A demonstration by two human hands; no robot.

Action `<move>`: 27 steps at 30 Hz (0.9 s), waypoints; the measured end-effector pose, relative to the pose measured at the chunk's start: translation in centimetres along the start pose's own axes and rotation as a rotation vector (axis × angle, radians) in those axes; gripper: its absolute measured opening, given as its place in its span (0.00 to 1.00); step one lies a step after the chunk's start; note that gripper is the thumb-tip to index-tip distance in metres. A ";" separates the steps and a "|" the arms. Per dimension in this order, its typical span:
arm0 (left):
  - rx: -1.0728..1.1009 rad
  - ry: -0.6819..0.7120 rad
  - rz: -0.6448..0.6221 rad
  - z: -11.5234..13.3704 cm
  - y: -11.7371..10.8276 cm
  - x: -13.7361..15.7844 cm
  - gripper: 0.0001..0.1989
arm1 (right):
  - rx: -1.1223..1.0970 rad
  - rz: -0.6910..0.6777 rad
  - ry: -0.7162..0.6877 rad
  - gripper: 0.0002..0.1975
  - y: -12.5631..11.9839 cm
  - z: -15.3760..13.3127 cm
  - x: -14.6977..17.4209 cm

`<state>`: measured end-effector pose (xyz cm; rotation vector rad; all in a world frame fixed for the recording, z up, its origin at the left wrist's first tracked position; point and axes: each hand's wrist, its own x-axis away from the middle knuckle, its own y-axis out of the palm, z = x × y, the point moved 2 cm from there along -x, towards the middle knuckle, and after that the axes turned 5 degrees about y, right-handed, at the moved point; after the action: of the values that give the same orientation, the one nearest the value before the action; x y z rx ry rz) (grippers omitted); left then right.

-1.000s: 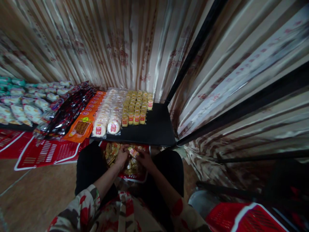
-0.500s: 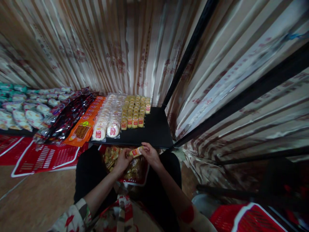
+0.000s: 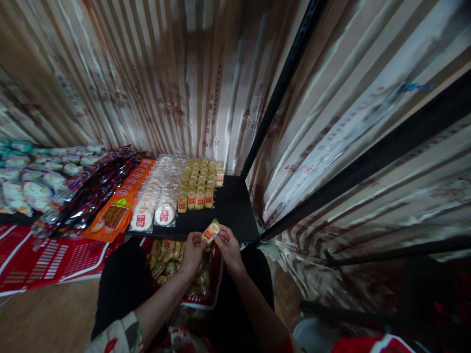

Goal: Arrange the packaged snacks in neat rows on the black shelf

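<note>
Between both hands is a small yellow snack packet [image 3: 211, 231] with a red and white label, tilted and face up near the shelf's front edge. My left hand [image 3: 194, 252] pinches its lower left end. The fingers of my right hand [image 3: 227, 243] close on its right side. Below them, between the knees, a red basket [image 3: 220, 279] with a white rim holds many similar yellow packets [image 3: 165, 257]. Ahead on the black shelf [image 3: 235, 206], more yellow packets [image 3: 199, 198] stand in neat rows, with one starting a further row at the back right.
Left of the yellow rows lie round white packaged cakes [image 3: 165, 212], an orange packet [image 3: 116, 211], dark shiny packets [image 3: 91, 196] and white packets [image 3: 39, 191]. Red baskets [image 3: 69, 255] sit below the shelf at left. A black post [image 3: 272, 108] and pleated curtains [image 3: 176, 83] rise behind.
The held packet has turned from nearly level to a steeper tilt and risen towards the shelf edge. The camera view has shifted, so the shelf appears lower and further left.
</note>
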<state>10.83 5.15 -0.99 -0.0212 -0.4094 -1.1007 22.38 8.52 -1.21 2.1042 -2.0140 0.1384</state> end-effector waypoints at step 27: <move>-0.596 0.401 -0.256 2.2 9.6 -5.7 0.23 | 0.112 0.274 -0.221 0.17 -3.1 -2.2 -13.2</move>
<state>16.29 14.96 0.97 -0.2755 0.2926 -1.4111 24.92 21.93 -2.34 1.9708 -2.4738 0.0668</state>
